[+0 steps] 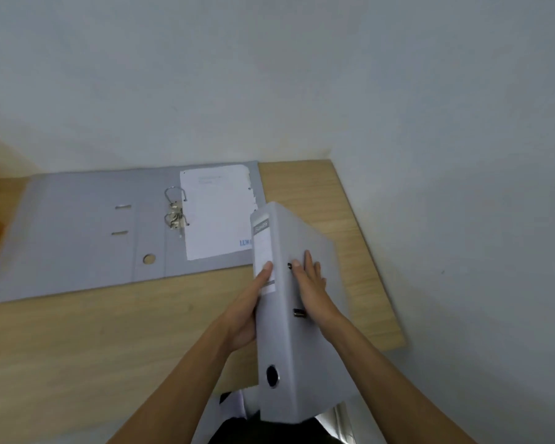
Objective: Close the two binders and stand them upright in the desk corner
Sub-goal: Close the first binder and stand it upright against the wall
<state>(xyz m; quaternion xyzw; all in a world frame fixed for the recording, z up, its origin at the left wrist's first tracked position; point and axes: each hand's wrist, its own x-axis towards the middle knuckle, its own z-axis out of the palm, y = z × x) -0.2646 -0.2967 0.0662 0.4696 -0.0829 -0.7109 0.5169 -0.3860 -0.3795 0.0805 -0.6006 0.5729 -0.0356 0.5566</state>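
A closed grey binder (pixel 279 334) is held above the desk's front edge, spine up, with a labelled spine and a finger hole near its lower end. My left hand (pixel 247 309) grips its left cover, thumb lying on the spine label. My right hand (pixel 311 283) presses flat against its right cover, fingers together. A second grey binder (pixel 77 232) lies open and flat on the wooden desk (pixel 125 331) at the back left, its metal rings standing up and white sheets on its right half.
White walls meet behind and to the right of the desk, forming the corner at the back right (pixel 329 160). Bare desktop (pixel 305 187) lies between the open binder and the right wall. Dark clothing shows below the desk's front edge.
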